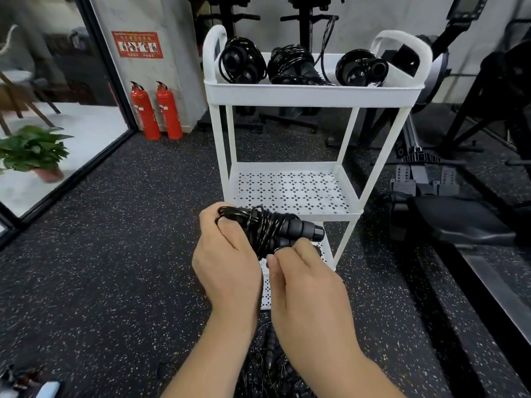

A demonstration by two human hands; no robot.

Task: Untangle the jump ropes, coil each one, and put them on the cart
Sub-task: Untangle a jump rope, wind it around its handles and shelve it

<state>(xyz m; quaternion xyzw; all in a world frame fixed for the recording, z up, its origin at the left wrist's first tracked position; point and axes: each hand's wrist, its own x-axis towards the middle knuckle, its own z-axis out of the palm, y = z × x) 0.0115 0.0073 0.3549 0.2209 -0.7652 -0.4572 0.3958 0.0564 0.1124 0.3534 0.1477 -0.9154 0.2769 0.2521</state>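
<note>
Front of cart (314, 94), about mid-shelf height: both hands on one coiled rope (265, 228). left hand (227, 254): fingers curled round the coil's left end. right hand (307, 280): fingertips pinch the cord at the coil's underside. handles (311, 231) stick out to the right. Top shelf: three coiled ropes (293, 67) side by side. Floor between the forearms: tangled ropes (270, 357).

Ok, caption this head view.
Left hand and right hand hold a coiled jump rope before a white cart bearing three coiled ropes.
</note>
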